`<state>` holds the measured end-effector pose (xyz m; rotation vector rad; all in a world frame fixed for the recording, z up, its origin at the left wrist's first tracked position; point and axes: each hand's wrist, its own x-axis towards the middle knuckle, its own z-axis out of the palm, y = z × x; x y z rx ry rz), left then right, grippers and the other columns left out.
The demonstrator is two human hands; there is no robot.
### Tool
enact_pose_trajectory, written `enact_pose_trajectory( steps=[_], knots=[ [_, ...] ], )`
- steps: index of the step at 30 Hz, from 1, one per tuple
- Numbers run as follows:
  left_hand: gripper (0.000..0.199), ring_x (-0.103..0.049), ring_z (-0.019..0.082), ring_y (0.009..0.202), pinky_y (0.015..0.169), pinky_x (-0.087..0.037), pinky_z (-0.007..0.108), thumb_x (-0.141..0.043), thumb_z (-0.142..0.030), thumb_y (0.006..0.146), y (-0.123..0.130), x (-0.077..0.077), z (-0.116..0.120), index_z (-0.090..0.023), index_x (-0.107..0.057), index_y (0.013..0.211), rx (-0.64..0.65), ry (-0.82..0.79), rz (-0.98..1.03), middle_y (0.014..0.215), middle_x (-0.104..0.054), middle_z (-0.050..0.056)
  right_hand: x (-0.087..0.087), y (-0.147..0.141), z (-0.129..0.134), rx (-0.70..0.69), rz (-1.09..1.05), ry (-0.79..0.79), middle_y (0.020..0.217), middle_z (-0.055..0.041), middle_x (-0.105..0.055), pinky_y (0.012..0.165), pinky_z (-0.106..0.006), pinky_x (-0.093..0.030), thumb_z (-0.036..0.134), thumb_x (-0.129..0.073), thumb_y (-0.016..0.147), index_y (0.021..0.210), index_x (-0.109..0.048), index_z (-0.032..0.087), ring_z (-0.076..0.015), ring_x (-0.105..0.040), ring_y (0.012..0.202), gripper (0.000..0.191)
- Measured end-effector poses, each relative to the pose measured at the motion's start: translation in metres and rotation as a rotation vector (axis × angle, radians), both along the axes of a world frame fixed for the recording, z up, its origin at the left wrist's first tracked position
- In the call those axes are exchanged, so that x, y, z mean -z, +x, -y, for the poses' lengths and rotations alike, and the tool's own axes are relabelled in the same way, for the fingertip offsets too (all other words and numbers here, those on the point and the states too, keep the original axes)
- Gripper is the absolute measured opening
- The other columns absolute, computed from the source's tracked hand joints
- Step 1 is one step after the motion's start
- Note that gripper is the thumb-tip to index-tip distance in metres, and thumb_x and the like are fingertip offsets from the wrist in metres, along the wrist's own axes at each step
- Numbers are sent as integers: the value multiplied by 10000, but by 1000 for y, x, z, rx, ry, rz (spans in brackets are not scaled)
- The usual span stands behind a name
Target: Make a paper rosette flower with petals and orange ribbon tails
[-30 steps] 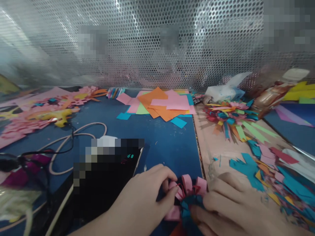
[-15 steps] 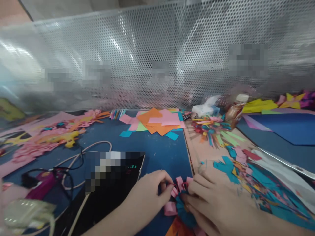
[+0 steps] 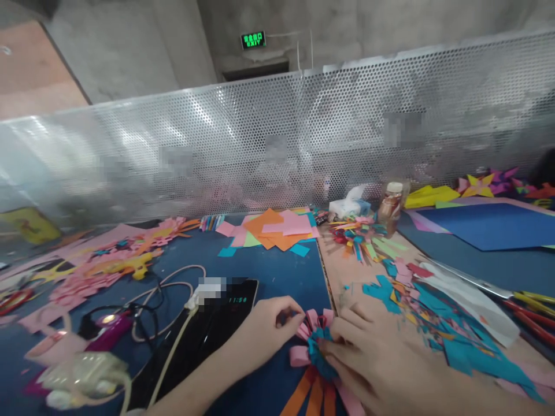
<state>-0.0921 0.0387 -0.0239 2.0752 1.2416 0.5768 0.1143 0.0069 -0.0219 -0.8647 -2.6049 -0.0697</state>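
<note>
A paper flower (image 3: 319,352) lies low in the middle, with pink looped petals, a fringed teal centre and orange strips (image 3: 310,396) spreading toward me. My left hand (image 3: 271,329) pinches a pink loop at its upper left, thumb and forefinger together. Over the right side of the teal centre curls my right hand (image 3: 368,349), fingers closed against the paper; they hide part of the flower. Beneath my left forearm rests a black tablet (image 3: 217,318) with a lit clock and a white cable.
Coloured paper sheets (image 3: 277,228) are stacked ahead. Paper scraps (image 3: 416,312), scissors (image 3: 481,277), a tissue box (image 3: 347,207) and a bottle (image 3: 390,205) stand or lie to the right. Pink paper flowers (image 3: 91,280), cables and a purple power block (image 3: 110,329) fill the left. A perforated metal screen (image 3: 260,150) closes the back.
The view has tilted up, bringing a green exit sign into sight. Both hands stay at the paper flower, and more of its teal centre and orange strips now shows.
</note>
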Motion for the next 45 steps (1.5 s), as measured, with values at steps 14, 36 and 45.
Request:
enact_pose_trajectory(
  steps=[14, 36, 45],
  knots=[
    [215, -485, 112, 578, 539, -345, 201, -459, -306, 806, -22, -14, -12, -178, -632, 798, -161, 187, -40, 634, -575, -24, 7, -5, -6, 21, -37, 57, 716, -21, -504, 635, -312, -274, 142, -460, 821, 755, -633, 235, -170, -419, 715, 207],
    [93, -547, 149, 764, 684, -401, 229, -570, -234, 733, -50, -12, 4, -163, -600, 679, -25, 125, -377, 823, -567, 23, 9, 3, -7, 25, -185, 74, 760, -50, -535, 644, -311, -301, 168, -402, 869, 718, -614, 173, -161, -439, 720, 260],
    [80, -569, 113, 661, 584, -385, 188, -537, -244, 732, -19, -44, 28, -182, -588, 737, 38, 91, -289, 707, -619, -17, -22, -22, -7, 61, -205, -287, 848, -18, -564, 669, -266, -384, 276, -536, 823, 790, -670, 238, -144, -520, 772, 144]
  ],
)
